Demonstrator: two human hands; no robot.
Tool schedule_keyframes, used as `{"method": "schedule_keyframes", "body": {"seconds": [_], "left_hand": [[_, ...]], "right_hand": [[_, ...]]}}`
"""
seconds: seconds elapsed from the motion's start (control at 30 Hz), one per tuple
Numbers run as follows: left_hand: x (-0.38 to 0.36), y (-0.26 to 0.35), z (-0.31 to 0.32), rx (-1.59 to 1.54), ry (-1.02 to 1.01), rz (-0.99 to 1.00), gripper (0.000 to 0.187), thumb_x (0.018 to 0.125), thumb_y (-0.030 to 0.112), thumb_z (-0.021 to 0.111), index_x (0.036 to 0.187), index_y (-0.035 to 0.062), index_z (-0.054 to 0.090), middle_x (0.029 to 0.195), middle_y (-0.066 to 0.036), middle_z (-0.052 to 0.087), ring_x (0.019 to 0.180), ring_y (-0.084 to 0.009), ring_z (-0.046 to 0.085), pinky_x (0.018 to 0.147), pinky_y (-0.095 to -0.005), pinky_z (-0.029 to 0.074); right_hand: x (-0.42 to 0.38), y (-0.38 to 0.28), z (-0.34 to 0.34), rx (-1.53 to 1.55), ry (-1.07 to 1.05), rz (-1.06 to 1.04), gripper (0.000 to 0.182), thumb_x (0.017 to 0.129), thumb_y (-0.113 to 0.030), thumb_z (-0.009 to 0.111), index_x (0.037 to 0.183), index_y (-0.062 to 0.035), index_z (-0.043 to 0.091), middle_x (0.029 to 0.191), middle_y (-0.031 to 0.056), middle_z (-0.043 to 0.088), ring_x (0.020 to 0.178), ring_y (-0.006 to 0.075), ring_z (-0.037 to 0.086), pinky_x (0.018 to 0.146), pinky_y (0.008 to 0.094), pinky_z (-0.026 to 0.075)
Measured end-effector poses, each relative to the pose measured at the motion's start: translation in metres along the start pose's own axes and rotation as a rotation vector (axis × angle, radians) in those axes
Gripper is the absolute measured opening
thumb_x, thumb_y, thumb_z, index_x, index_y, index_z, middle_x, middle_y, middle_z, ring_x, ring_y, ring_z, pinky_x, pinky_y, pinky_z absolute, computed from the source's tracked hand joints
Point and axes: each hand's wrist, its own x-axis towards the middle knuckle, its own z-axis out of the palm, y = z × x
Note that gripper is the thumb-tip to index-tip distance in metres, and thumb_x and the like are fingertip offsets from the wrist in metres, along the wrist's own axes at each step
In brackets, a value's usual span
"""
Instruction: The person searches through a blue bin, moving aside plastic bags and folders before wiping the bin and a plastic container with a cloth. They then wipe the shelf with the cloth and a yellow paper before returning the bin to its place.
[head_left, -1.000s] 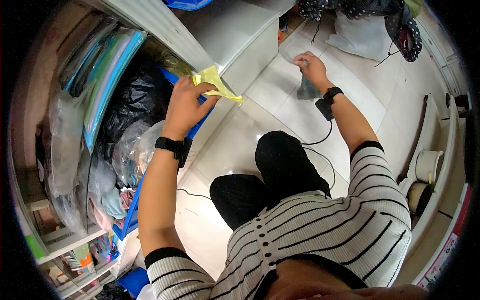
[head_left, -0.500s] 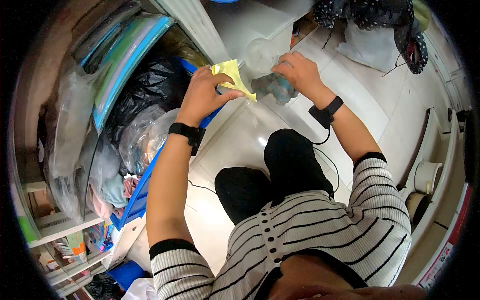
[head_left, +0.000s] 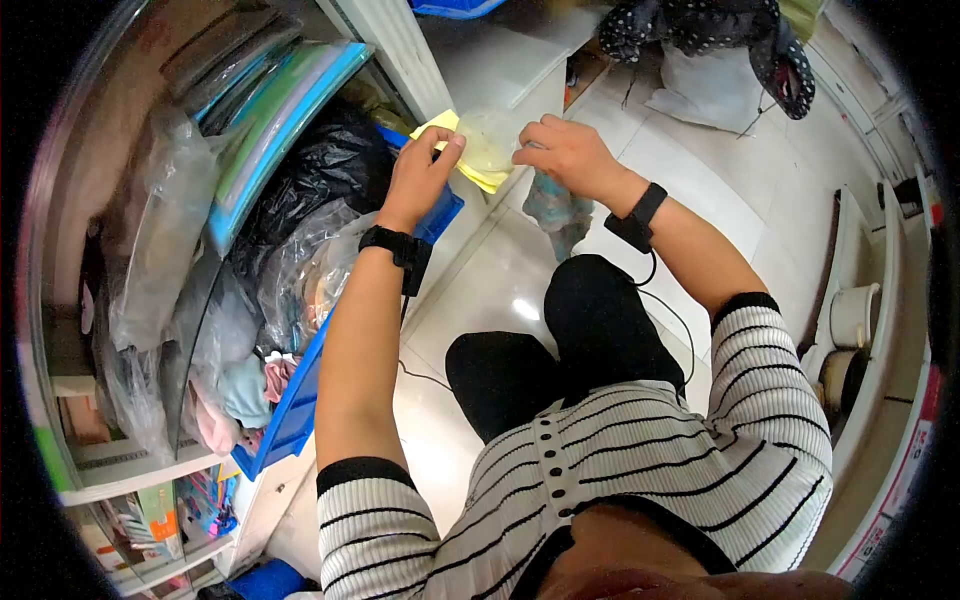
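My left hand [head_left: 425, 170] is closed on a yellow sheet [head_left: 480, 182], which looks like thin cloth or paper. A clear round plastic container [head_left: 487, 138] overlaps the sheet between my two hands. The curled fingers of my right hand [head_left: 574, 156] pinch the container's near edge. Beneath that hand hangs a crumpled, see-through grey-green plastic bag [head_left: 558, 213]; how it is held is hidden by the fingers.
On my left, a blue bin [head_left: 290, 420] holds a black plastic bag [head_left: 325, 170], clear bags and small cloth items. Flat packages [head_left: 290, 130] lean above it. A white cabinet [head_left: 500, 85] stands ahead. At right are a white pot [head_left: 855, 315] and a polka-dot cloth [head_left: 745, 25].
My right hand has moved left with the clear container, which now overlaps the yellow sheet. The grey-green bag hangs lower and longer. My left hand still grips the sheet.
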Motion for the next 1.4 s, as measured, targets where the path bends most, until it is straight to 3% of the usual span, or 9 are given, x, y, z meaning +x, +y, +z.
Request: {"method": "schedule_keyframes", "body": {"seconds": [0.43, 0.5, 0.6, 0.9, 1.0, 1.07, 1.2, 1.3, 1.4], "left_hand": [[0.005, -0.006, 0.003, 0.139, 0.021, 0.117, 0.026, 0.086, 0.025, 0.054, 0.089, 0.0015, 0.063, 0.085, -0.019, 0.064, 0.084, -0.0359, 0.057, 0.076, -0.0405, 0.045], [0.007, -0.010, 0.005, 0.143, 0.037, 0.163, 0.024, 0.087, 0.024, 0.055, 0.089, 0.0017, 0.063, 0.085, -0.018, 0.064, 0.083, -0.0350, 0.056, 0.076, -0.0396, 0.044], [0.001, 0.002, 0.001, 0.171, 0.013, 0.111, 0.020, 0.087, 0.022, 0.057, 0.090, 0.0020, 0.062, 0.084, -0.016, 0.063, 0.081, -0.0332, 0.055, 0.076, -0.0378, 0.044], [-0.004, 0.021, 0.002, 0.308, 0.043, 0.001, 0.016, 0.088, 0.015, 0.057, 0.093, 0.0006, 0.062, 0.085, -0.017, 0.062, 0.085, -0.0349, 0.056, 0.080, -0.0386, 0.043], [-0.001, 0.027, 0.003, 0.387, 0.055, 0.014, 0.014, 0.085, 0.012, 0.059, 0.093, 0.0010, 0.063, 0.088, -0.017, 0.063, 0.092, -0.0351, 0.057, 0.084, -0.0400, 0.044], [-0.001, 0.028, 0.005, 0.442, 0.059, 0.003, 0.014, 0.085, 0.012, 0.059, 0.094, 0.0014, 0.063, 0.090, -0.017, 0.064, 0.094, -0.0358, 0.057, 0.086, -0.0402, 0.043], [-0.001, 0.032, 0.007, 0.535, 0.034, -0.019, 0.014, 0.084, 0.011, 0.059, 0.095, 0.0031, 0.063, 0.094, -0.018, 0.064, 0.101, -0.0376, 0.056, 0.093, -0.0415, 0.041], [-0.001, 0.034, 0.005, 0.577, 0.027, -0.014, 0.015, 0.084, 0.011, 0.059, 0.095, 0.0036, 0.063, 0.095, -0.018, 0.064, 0.101, -0.0382, 0.056, 0.094, -0.0423, 0.041], [-0.001, 0.035, 0.008, 0.605, 0.031, -0.010, 0.015, 0.083, 0.012, 0.058, 0.095, 0.0037, 0.063, 0.095, -0.018, 0.063, 0.102, -0.0390, 0.055, 0.094, -0.0430, 0.040]], "right_hand": [[-0.033, 0.065, 0.018, 0.242, 0.248, 0.479, 0.026, 0.083, -0.025, 0.065, 0.100, -0.0053, 0.062, 0.096, 0.0112, 0.062, 0.089, 0.0295, 0.059, 0.078, 0.0354, 0.049], [-0.044, 0.095, 0.031, 0.949, 0.344, 1.425, 0.031, 0.084, -0.022, 0.064, 0.106, -0.0004, 0.060, 0.098, 0.0101, 0.063, 0.087, 0.0243, 0.061, 0.080, 0.0340, 0.049], [-0.045, 0.140, 0.043, 1.567, 0.505, 1.798, 0.019, 0.091, -0.016, 0.058, 0.101, 0.0004, 0.059, 0.093, 0.0098, 0.063, 0.084, 0.0209, 0.062, 0.072, 0.0357, 0.054], [-0.005, 0.303, 0.071, 2.368, 0.329, 0.892, 0.024, 0.091, -0.009, 0.052, 0.112, 0.0009, 0.057, 0.109, 0.0159, 0.060, 0.102, 0.0266, 0.057, 0.094, 0.0376, 0.046], [0.061, 0.208, 0.004, 1.325, 0.297, 0.845, 0.023, 0.091, -0.012, 0.045, 0.102, 0.0030, 0.059, 0.093, 0.0109, 0.065, 0.084, 0.0219, 0.061, 0.079, 0.0301, 0.051], [0.043, 0.284, 0.103, 2.367, 0.286, 0.928, 0.024, 0.093, -0.008, 0.036, 0.096, 0.0042, 0.057, 0.088, 0.0123, 0.063, 0.080, 0.0238, 0.061, 0.076, 0.0348, 0.052], [0.065, 0.274, 0.137, 2.799, 0.054, 0.614, 0.025, 0.093, -0.006, 0.033, 0.093, 0.0036, 0.056, 0.086, 0.0133, 0.063, 0.080, 0.0260, 0.061, 0.076, 0.0381, 0.052], [0.082, 0.234, 0.084, 0.252, 0.435, -0.161, 0.025, 0.092, -0.005, 0.036, 0.104, 0.0055, 0.055, 0.103, 0.0170, 0.061, 0.095, 0.0282, 0.059, 0.082, 0.0404, 0.050], [0.072, 0.216, 0.190, 0.408, -0.062, 0.264, 0.036, 0.086, -0.019, 0.061, 0.120, -0.0086, 0.056, 0.120, 0.0197, 0.055, 0.116, 0.0334, 0.049, 0.101, 0.0424, 0.039]]}}
